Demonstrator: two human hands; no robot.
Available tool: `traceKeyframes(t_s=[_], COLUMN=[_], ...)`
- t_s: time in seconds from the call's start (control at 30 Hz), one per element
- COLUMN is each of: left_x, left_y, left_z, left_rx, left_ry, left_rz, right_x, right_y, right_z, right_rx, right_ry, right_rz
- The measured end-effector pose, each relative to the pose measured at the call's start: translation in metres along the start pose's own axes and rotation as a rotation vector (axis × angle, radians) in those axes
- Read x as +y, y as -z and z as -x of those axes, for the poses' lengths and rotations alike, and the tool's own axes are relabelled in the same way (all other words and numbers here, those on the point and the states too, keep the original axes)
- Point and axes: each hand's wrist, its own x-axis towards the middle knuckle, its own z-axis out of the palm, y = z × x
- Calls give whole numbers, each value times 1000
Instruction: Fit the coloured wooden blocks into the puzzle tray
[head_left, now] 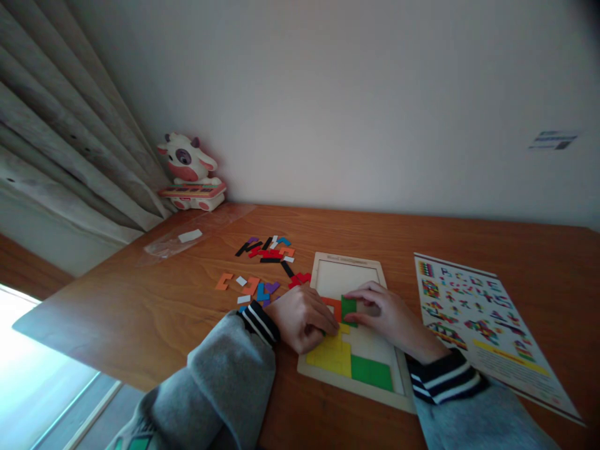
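Observation:
A light wooden puzzle board (355,394) lies on the table under both hands. Between the thumb and forefinger of my right hand (382,312) is a green puzzle piece (347,305), down at the board's surface. My left hand (304,320) is closed over the board's left side, fingertips near the yellow pieces (330,355); whatever those fingers hold, if anything, is hidden. Orange pieces (333,305) lie beside the green one, partly behind my left hand. Green pieces (372,372) fill part of the lower right. The upper part of the tray shows its pale bottom.
Loose coloured pieces (269,254) lie scattered left of the board, with orange, blue and white ones (252,286) closer. A printed pattern sheet (482,312) lies at right. Behind, at left, are a clear plastic bag (173,245) and a cow toy (192,172) with a keyboard, by the curtain (65,125).

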Motion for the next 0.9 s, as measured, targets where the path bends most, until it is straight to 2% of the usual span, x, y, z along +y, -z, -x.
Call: traceKeyframes(t_s=[0.2, 0.47, 0.53, 0.63, 0.67, 0.8, 0.9], left_x=[-3, -11, -17, -35, -42, -61, -65], left_y=[0, 8, 15, 27, 30, 34, 31], left_z=[3, 6, 11, 23, 28, 43, 45], left_rx=[67, 166, 227, 383, 403, 301, 223], left_ry=[-5, 64, 191, 496, 575, 735, 767], left_rz=[-30, -275, -369, -526, -565, -594, -561], right_x=[-5, -3, -4, -6, -6, -8, -8], right_y=[1, -2, -2, -3, -3, -3, -4], right_z=[0, -1, 0, 0, 1, 1, 1], right_rx=[6, 30, 36, 38, 38, 30, 41], right_ry=[-2, -19, -26, -21, -18, -21, -24], right_rz=[0, -17, -27, -37, -38, -43, -41])
